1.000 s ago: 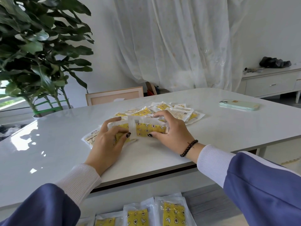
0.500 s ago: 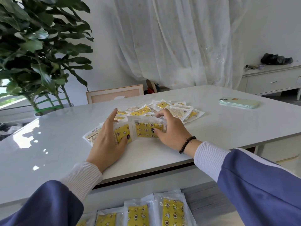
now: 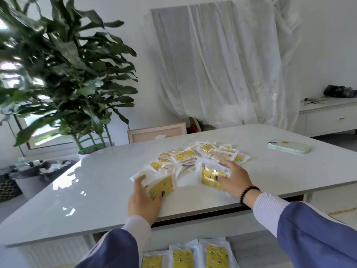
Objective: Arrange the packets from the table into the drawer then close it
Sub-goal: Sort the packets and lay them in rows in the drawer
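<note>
A loose pile of clear packets with yellow printed contents [image 3: 195, 156] lies on the white table [image 3: 96, 188]. My left hand [image 3: 144, 200] grips a small stack of these packets [image 3: 161, 185] at the pile's near left. My right hand [image 3: 234, 179] holds another packet [image 3: 209, 176] at the pile's near right, fingers curled over it. Below the table's front edge, the drawer [image 3: 251, 252] shows three packets [image 3: 182, 258] lying side by side.
A pale green phone [image 3: 288, 147] lies on the table's right side. A large potted plant [image 3: 61, 80] stands at the far left. A framed board [image 3: 156, 131] leans behind the table, and a white sideboard [image 3: 328, 117] stands at the right wall.
The hands have drawn apart, each taking packets with it: the left toward the near left, the right toward the right. The camera has tilted up and the view is blurred.
</note>
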The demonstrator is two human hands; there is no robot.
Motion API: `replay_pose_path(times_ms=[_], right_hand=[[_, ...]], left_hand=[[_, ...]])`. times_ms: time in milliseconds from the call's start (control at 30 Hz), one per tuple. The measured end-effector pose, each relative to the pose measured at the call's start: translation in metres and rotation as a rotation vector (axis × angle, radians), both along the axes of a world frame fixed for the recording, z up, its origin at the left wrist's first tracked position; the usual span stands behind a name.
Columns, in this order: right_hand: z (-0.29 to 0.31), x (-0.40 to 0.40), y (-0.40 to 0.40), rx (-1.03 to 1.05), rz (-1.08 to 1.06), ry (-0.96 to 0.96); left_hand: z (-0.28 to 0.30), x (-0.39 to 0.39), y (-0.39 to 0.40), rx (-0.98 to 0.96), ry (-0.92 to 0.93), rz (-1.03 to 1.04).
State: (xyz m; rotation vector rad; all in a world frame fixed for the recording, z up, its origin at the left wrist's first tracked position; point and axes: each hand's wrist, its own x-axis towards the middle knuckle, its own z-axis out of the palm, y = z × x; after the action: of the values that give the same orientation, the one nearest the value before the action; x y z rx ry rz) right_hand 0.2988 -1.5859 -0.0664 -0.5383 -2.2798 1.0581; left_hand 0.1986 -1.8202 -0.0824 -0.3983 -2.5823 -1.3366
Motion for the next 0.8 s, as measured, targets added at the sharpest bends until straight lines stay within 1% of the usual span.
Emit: replay_pose_path(times_ms=[133, 200, 267, 333, 400, 500, 567, 600, 633, 700, 800], right_hand=[[0.027, 0.029, -0.014, 0.079, 0.103, -0.204], [0.04, 0.045, -0.022, 0.158, 0.158, -0.263], [0.045, 0.061, -0.024, 0.22, 0.187, -0.283], [0.044, 0.079, -0.026, 0.253, 0.21, -0.336], [0.04, 0.093, -0.028, 0.318, 0.227, -0.44], [0.029, 0.109, -0.03, 0.485, 0.239, -0.618], [0.021, 0.119, -0.03, 0.527, 0.25, -0.705], [0.016, 0.123, -0.03, 0.518, 0.254, -0.74], [0.012, 0.125, -0.029, 0.465, 0.254, -0.751], [0.002, 0.126, -0.023, 0.277, 0.228, -0.696], [-0.011, 0.129, -0.005, 0.142, 0.133, -0.637]], left_hand=[[0.014, 0.026, -0.01, -0.052, 0.005, -0.096], [0.021, 0.039, -0.016, -0.058, 0.014, -0.129], [0.026, 0.051, -0.023, -0.089, 0.05, -0.128], [0.031, 0.066, -0.034, -0.153, 0.092, -0.118], [0.038, 0.078, -0.042, -0.183, 0.118, -0.135], [0.043, 0.095, -0.05, -0.136, 0.117, -0.157], [0.042, 0.104, -0.05, -0.115, 0.107, -0.167], [0.039, 0.109, -0.048, -0.114, 0.091, -0.177], [0.033, 0.113, -0.045, -0.122, 0.075, -0.187], [0.018, 0.12, -0.039, -0.177, 0.039, -0.209], [-0.009, 0.13, -0.029, -0.245, -0.054, -0.285]])
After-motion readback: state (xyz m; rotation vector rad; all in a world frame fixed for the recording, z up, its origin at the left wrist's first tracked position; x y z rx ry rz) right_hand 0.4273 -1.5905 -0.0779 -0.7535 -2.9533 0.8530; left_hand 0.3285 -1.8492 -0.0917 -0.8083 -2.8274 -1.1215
